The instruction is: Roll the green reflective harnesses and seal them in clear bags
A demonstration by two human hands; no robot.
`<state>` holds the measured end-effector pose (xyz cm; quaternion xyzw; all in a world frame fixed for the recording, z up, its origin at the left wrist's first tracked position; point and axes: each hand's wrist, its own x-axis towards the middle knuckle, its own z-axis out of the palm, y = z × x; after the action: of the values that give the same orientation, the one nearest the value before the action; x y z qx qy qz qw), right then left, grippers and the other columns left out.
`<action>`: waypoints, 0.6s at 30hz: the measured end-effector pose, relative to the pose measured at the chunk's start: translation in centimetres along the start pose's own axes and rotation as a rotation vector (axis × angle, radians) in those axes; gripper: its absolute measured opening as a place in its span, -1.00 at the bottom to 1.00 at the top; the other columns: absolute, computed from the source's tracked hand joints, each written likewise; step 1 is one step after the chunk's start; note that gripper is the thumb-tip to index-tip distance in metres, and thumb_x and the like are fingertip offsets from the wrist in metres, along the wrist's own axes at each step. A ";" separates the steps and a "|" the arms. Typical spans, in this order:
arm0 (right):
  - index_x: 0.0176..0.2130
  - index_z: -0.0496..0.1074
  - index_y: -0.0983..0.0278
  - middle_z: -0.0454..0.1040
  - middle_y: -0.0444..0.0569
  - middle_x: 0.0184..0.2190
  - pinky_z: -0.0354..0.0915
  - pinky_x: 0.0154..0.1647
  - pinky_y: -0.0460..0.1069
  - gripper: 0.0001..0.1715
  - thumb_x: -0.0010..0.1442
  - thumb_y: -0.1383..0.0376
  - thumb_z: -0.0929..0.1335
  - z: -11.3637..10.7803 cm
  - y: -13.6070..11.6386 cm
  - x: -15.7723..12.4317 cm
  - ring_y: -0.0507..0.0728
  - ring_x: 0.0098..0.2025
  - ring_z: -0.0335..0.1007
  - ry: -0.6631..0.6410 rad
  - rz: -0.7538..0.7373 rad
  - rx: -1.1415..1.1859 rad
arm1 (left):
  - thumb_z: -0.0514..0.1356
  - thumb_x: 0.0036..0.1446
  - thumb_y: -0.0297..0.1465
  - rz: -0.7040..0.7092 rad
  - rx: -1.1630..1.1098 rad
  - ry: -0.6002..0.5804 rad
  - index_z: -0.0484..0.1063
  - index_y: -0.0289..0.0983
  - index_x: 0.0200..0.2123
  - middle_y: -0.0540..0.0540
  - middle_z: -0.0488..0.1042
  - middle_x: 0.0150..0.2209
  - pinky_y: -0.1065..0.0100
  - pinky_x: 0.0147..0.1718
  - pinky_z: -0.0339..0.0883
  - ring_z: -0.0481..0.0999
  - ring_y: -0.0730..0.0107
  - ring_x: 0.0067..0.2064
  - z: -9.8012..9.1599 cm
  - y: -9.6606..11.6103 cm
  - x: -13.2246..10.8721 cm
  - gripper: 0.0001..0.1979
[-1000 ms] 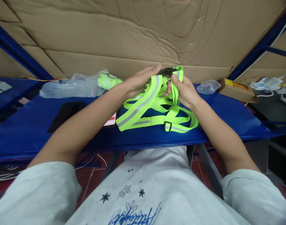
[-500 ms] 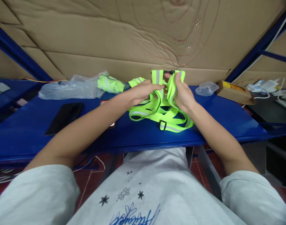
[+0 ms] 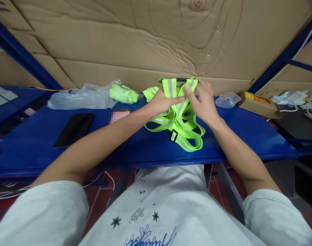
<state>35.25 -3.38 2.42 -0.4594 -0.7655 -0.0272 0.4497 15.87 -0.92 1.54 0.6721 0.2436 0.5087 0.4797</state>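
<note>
A neon-yellow reflective harness (image 3: pixel 182 112), its straps striped with silver-grey, lies partly heaped on the blue table with its upper loops raised. My left hand (image 3: pixel 161 101) is closed around these straps on the left side, its thumb across the front. Beside the right-hand loop is my right hand (image 3: pixel 204 102), with thumb and fingers spread apart and the thumb tip against the strap. A dark bar-like piece (image 3: pixel 180 80) spans the top of the loops. Lower down, a black slide buckle (image 3: pixel 174 135) sits on one strap near the table's front.
Behind my left arm lie a clear plastic bag (image 3: pixel 79 97) with a neon-yellow bundle (image 3: pixel 124 94), a black phone-like slab (image 3: pixel 74 130) and a pixelated pink item (image 3: pixel 120 116). Rightward are a crumpled clear bag (image 3: pixel 227 99) and a small cardboard box (image 3: pixel 259 104). A cardboard wall (image 3: pixel 120 44) closes the back.
My right hand has loosened from the strap and its fingers have spread. The raised loops have come closer together, and the lower buckled strap has shifted. My left hand keeps its hold.
</note>
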 end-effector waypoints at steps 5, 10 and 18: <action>0.24 0.55 0.10 0.56 0.12 0.24 0.39 0.30 0.27 -0.19 0.32 -0.37 0.38 -4.2 -3.5 3.4 0.40 0.24 0.47 -0.226 -0.197 0.006 | 0.54 0.01 -0.44 0.014 0.033 -0.128 0.63 -0.29 -0.13 -0.13 0.71 0.00 0.04 0.28 0.49 0.66 0.00 0.18 -0.3 0.9 0.2 -0.67; -0.48 0.45 0.21 0.29 -0.09 -0.56 0.35 -0.15 0.13 -0.24 0.35 -0.34 0.38 -5.7 -6.8 6.2 0.11 -0.41 0.22 -0.401 -0.144 -0.068 | 0.60 -0.04 -0.39 -0.097 -0.229 -0.201 0.64 -0.28 -0.11 -0.12 0.71 -0.14 0.00 0.14 0.62 0.73 0.00 0.03 -0.7 2.5 -0.2 -0.60; -0.43 0.49 0.11 0.44 -0.09 -0.50 0.26 -0.43 0.08 -0.34 0.12 -0.37 0.54 -6.0 -5.1 7.3 0.14 -0.44 0.27 -0.278 0.173 0.302 | 0.62 0.02 -0.39 -0.253 -0.354 -0.223 0.63 -0.29 -0.01 -0.21 0.72 -0.02 -0.09 0.12 0.67 0.76 -0.06 0.01 0.1 3.6 -1.3 -0.54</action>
<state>34.28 -4.14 13.08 -0.4502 -0.7731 0.1902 0.4043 14.98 -3.50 4.16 0.5938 0.1783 0.4020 0.6738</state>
